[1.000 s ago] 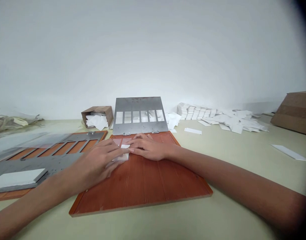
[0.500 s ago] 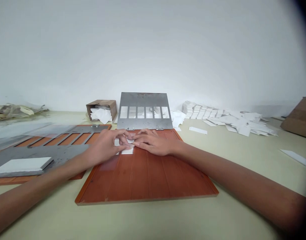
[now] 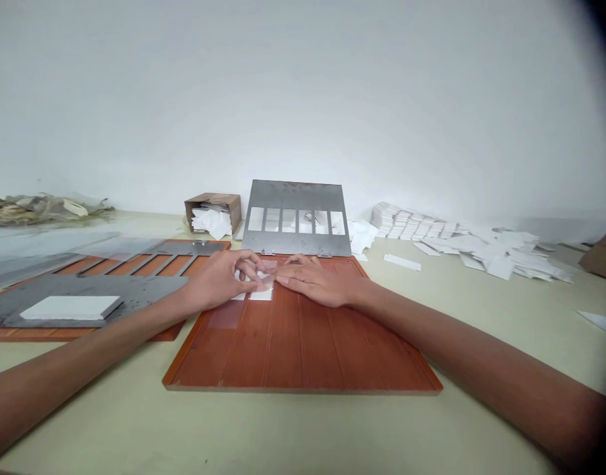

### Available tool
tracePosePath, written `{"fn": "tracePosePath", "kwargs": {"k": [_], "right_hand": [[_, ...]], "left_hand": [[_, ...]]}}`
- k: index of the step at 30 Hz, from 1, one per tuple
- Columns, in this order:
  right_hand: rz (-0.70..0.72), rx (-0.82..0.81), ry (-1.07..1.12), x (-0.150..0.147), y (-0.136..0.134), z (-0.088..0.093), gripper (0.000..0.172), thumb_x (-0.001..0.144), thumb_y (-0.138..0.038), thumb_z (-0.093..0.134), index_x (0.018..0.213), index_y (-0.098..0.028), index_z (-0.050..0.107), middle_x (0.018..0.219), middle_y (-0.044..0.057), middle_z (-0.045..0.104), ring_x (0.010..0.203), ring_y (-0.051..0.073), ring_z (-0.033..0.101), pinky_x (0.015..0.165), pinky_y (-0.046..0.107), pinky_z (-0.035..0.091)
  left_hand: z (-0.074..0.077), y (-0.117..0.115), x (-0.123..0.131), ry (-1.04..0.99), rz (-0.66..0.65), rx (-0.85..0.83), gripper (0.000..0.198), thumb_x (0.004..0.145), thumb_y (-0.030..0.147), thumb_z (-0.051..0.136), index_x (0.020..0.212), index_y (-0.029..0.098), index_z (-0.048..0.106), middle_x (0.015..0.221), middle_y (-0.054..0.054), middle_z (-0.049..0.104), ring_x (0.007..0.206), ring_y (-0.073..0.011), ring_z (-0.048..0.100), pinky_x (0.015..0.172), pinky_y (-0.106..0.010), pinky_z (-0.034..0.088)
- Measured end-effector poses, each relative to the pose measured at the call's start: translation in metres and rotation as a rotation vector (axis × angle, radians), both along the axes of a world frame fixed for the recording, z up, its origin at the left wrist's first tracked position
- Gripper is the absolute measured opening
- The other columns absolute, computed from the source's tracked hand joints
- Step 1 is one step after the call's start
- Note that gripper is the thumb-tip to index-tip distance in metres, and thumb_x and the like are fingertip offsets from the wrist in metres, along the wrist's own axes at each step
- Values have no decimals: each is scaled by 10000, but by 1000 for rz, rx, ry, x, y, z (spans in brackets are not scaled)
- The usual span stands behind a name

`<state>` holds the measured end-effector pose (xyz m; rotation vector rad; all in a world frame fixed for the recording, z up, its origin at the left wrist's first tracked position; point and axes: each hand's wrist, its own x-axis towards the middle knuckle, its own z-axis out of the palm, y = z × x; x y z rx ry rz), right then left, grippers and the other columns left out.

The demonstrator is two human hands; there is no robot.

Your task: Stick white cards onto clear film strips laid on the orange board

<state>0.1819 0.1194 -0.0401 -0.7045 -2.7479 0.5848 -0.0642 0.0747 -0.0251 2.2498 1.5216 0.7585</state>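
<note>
resting hands (image 3: 218, 280) (image 3: 320, 282) on white paper (image 3: 261, 295), grooved reddish board (image 3: 303, 349)

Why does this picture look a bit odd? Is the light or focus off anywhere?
In the head view, soft light leaves the white wall looking washed out, with only faint shadows; a dark curved vignette masks the top right corner; the wide lens splays the reddish-brown wooden board toward the camera; the bare left hand shows no strong blur.
</note>
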Motion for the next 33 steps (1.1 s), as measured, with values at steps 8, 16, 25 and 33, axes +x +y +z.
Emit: {"fn": "tracePosePath", "kwargs": {"k": [8,16,25,33], "right_hand": [[-56,-78,24,1,-8,9,590,1034,-659,198,1510,-325,303,1562,30,462,1483,295,265,1182,593,155],[-13,2,0,2,-5,6,566,1036,-623,314,1533,-357,263,1567,11,455,1462,300,292,1168,570,185],[24,3,-41,3,-5,7,544,1025,-633,359,1529,-431,335,1583,-50,401,1390,309,300,1169,584,187],[78,26,-38,3,-2,5,501,1042,-615,340,1519,-471,391,1547,-75,456,1345,289,319,1171,554,205]], "left_hand": [[0,0,0,-21,40,-42,309,740,397,743,994,253,640,807,21,806,772,-228,675,660,-296,420],[-2,-5,4,-56,142,6,393,691,434,802,987,245,625,747,27,785,701,-222,655,636,-300,401],[-5,-5,2,-120,96,20,303,733,400,797,932,249,625,725,39,768,723,-212,654,637,-291,385],[-11,3,-3,-164,44,14,212,752,400,775,818,230,667,910,-2,783,847,-229,681,705,-310,435]]}}
